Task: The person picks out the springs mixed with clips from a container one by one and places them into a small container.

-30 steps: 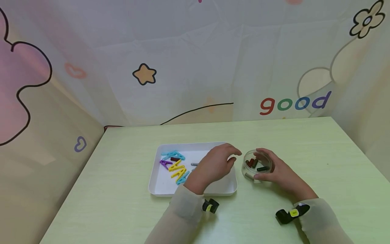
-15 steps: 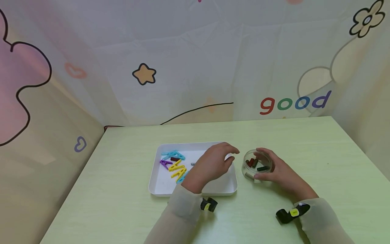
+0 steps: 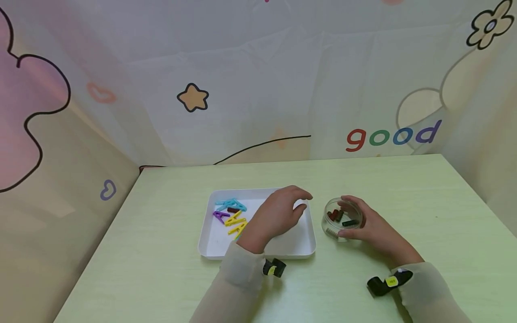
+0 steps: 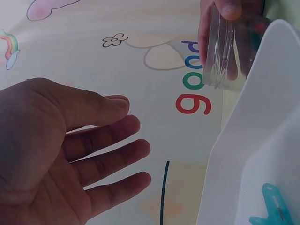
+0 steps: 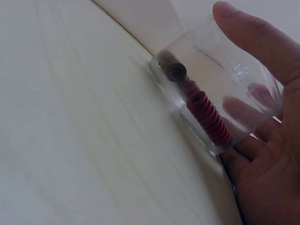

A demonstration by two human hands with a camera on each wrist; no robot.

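Observation:
My left hand [image 3: 278,213] hovers over the right part of a white tray [image 3: 214,246], fingers spread loosely. The left wrist view shows this hand [image 4: 79,150] with nothing in its palm. My right hand [image 3: 373,231] grips a clear round jar [image 3: 328,223] standing on the table just right of the tray. Inside the jar lie coil springs: a red spring [image 5: 209,118] and a dark spring [image 5: 172,66] show in the right wrist view, and a dark green spring [image 3: 350,222] in the head view.
The tray's left half holds light blue clothespins [image 3: 233,204], a purple clothespin [image 3: 220,216], yellow clothespins [image 3: 234,219] and a dark red spring [image 3: 233,210]. My left forearm hides part of the tray. A printed cloth [image 3: 258,98] hangs behind the table [image 3: 396,184].
My left hand has drifted left and slightly up, away from the jar, with its fingers still loose. The right hand keeps holding the jar in the same spot.

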